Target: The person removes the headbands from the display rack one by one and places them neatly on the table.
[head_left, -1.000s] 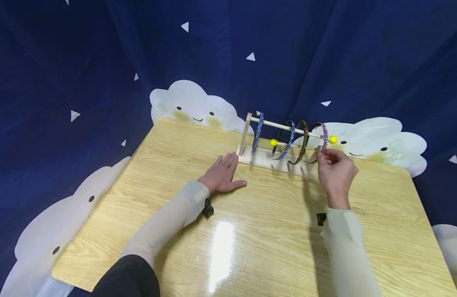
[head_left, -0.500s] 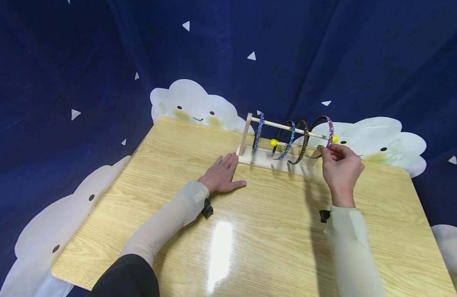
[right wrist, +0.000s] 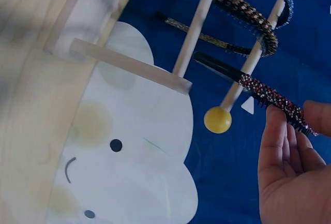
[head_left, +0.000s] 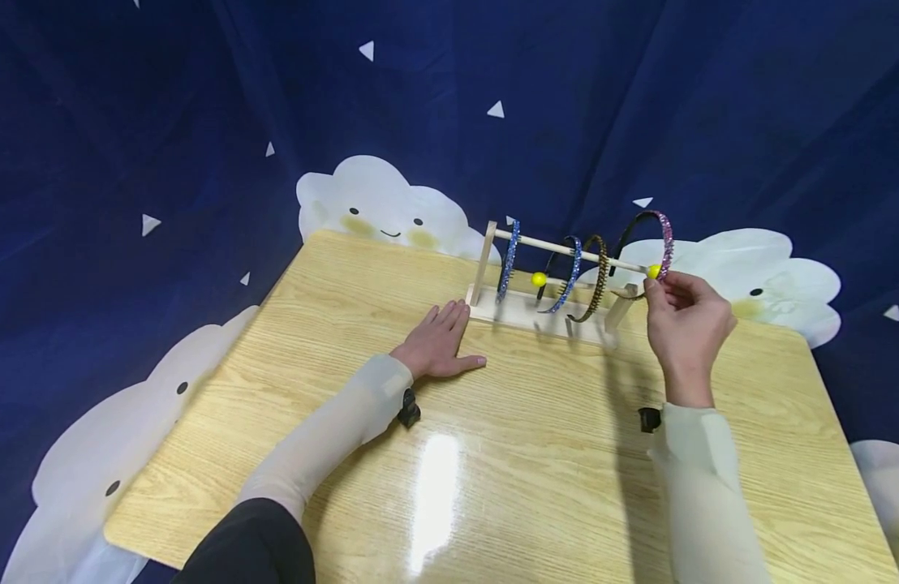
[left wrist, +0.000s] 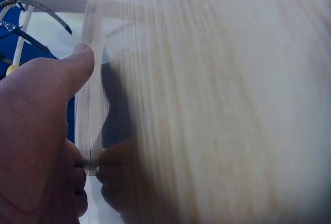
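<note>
My right hand point(head_left: 689, 337) pinches a pink sparkly headband point(head_left: 667, 235) between thumb and fingers. This headband loops around the right end of a wooden rack's upper rod, level with its yellow end ball point(head_left: 653, 272). In the right wrist view, the pinched headband point(right wrist: 274, 97) crosses the rod just short of the ball. Farther left along the rack hang a gold-brown headband point(head_left: 600, 280), a blue one point(head_left: 570, 280) and another blue one point(head_left: 509, 261). My left hand point(head_left: 435, 345) lies flat on the table, fingertips right at the left end of the rack's base point(head_left: 522, 315).
The wooden table point(head_left: 347, 284) carries the rack near its back edge. A second, lower rod ends in a yellow ball point(head_left: 539, 279) pointing left. Behind stands a dark blue curtain point(head_left: 449, 97) printed with white clouds point(head_left: 376, 199).
My right hand has moved right and slightly up, sliding the pink headband along the rod from beside the gold-brown one to the end ball. My left hand has stayed in place.
</note>
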`<state>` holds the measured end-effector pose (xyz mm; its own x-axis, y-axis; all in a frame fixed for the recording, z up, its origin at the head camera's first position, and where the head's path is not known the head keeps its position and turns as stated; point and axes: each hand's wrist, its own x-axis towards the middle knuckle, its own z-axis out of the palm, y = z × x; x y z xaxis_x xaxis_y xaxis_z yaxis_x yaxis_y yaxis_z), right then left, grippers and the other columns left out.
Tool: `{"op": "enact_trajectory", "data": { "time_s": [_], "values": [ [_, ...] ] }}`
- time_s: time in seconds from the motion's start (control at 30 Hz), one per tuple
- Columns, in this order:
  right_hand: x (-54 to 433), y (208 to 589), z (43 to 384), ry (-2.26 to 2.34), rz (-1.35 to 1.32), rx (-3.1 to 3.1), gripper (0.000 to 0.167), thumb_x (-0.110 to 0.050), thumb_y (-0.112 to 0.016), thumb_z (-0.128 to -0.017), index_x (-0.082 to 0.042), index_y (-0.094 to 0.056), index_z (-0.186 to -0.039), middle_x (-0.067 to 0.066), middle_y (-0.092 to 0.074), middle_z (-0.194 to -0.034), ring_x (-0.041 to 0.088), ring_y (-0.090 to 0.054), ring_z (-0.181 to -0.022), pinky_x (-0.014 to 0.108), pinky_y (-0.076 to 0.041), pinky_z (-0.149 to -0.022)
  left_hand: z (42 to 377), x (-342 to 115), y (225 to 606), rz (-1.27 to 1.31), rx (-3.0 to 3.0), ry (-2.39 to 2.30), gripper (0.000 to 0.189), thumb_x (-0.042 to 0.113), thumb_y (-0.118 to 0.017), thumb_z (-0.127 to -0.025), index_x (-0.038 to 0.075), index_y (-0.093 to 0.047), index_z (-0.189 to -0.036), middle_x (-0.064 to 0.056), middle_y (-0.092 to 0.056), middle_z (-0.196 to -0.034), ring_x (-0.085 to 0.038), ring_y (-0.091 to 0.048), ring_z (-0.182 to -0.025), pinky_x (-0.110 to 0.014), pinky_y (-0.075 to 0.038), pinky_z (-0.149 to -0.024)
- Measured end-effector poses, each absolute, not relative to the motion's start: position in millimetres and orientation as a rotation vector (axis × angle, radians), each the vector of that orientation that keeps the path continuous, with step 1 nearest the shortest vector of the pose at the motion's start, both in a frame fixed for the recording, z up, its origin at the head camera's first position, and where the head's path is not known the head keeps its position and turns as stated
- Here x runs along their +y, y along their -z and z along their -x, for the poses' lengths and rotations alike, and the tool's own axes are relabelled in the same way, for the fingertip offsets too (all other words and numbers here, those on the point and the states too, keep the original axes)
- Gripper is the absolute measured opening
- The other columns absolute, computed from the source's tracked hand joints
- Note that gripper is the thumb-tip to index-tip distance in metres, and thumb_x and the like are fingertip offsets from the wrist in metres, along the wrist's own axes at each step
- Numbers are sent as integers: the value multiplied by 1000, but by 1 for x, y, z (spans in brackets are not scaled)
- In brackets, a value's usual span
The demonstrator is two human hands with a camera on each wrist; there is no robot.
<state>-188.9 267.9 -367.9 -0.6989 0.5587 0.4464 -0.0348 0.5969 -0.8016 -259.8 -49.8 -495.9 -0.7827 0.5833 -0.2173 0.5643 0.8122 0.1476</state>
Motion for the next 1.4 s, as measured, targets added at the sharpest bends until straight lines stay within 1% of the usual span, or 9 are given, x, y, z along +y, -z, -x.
{"op": "enact_trajectory", "data": {
  "time_s": [0.3, 0.57, 0.83, 0.9, 1.0, 1.1, 1.2, 1.27, 1.4],
  "values": [
    [264, 355, 180, -1068, 331, -2064, 26, -20, -78, -89, 1, -77, -104, -14, -66, -81, -6, -61, -71, 11, -48, -68, 260, -50, 499, -896, 2755, -133, 103, 76, -32, -95, 3, -3, -161, -14, 1, -168, -25, 3, -153, -40, 3, -123],
    [259, 341, 166, -1014, 148, -2058, 22, -14, -77, -89, 2, -77, -104, 6, -75, -93, -8, -64, -77, 11, -51, -75, 261, -51, 499, -892, 2754, -128, 103, 77, -33, -95, 3, -2, -161, -14, 1, -168, -25, 2, -153, -40, 2, -123],
    [260, 334, 154, -804, -205, -2104, 16, -3, -79, -86, 4, -76, -100, 14, -74, -92, -17, -58, -80, 7, -46, -76, 260, -50, 497, -896, 2748, -133, 103, 76, -33, -95, 3, -3, -161, -14, 1, -168, -25, 2, -153, -40, 3, -122],
    [261, 335, 152, -747, -288, -2106, 15, 0, -79, -84, 5, -76, -98, 15, -74, -90, -11, -60, -80, 7, -45, -77, 260, -51, 497, -895, 2748, -128, 102, 76, -33, -96, 3, -3, -161, -14, 0, -168, -25, 2, -153, -40, 3, -123],
    [260, 337, 148, -697, -396, -2090, 18, 5, -81, -80, 6, -75, -97, 16, -74, -90, 9, -67, -77, 7, -44, -81, 260, -51, 496, -902, 2742, -117, 102, 76, -31, -96, 3, -2, -161, -15, 1, -168, -25, 3, -153, -40, 4, -122],
    [259, 340, 145, -654, -511, -2064, 21, 9, -81, -77, 7, -74, -97, 17, -73, -92, 28, -68, -75, 9, -44, -85, 260, -51, 497, -908, 2741, -111, 102, 76, -31, -96, 3, -2, -161, -14, 2, -168, -25, 4, -153, -40, 4, -122],
    [257, 343, 143, -627, -619, -2034, 20, 6, -80, -80, 7, -73, -98, 18, -72, -93, 33, -68, -76, 11, -44, -88, 260, -52, 497, -910, 2746, -120, 101, 76, -31, -96, 3, -3, -161, -14, 1, -168, -25, 3, -153, -40, 4, -122],
    [255, 345, 141, -609, -683, -2021, 16, -2, -77, -87, 8, -72, -98, 18, -71, -92, 34, -67, -77, 14, -46, -89, 260, -52, 497, -909, 2749, -125, 101, 76, -31, -96, 3, -3, -161, -15, 0, -168, -25, 2, -153, -40, 3, -123],
    [252, 349, 137, -514, -794, -2041, 30, -20, -63, -101, 8, -72, -99, 18, -71, -93, 35, -68, -80, 32, -55, -81, 260, -51, 497, -903, 2749, -127, 102, 76, -31, -96, 3, -3, -161, -15, 0, -168, -25, 2, -153, -40, 3, -123]
  ]
}}
